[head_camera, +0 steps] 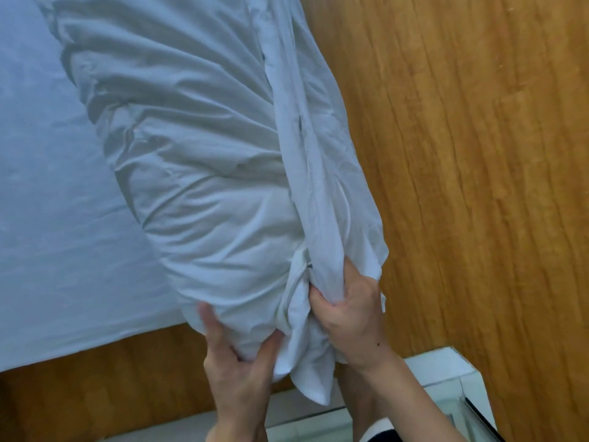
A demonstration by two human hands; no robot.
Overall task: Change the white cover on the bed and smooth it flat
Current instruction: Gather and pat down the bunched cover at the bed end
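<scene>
A bulky white cover (197,173), bunched and creased with filling inside, is held up in front of me, stretching from the top of the view down to my hands. A zip line runs along its right side. My left hand (236,362) grips the lower end of the bundle from below. My right hand (347,311) clutches a gathered fold of the fabric beside the zip. A loose white corner (314,390) hangs between my wrists. The bed's pale sheet (47,218) lies flat at the left.
A wooden floor (478,154) fills the right side and shows below the bed's edge. A white piece of furniture (446,368) with a glass-like front stands at the bottom right, close to my right forearm.
</scene>
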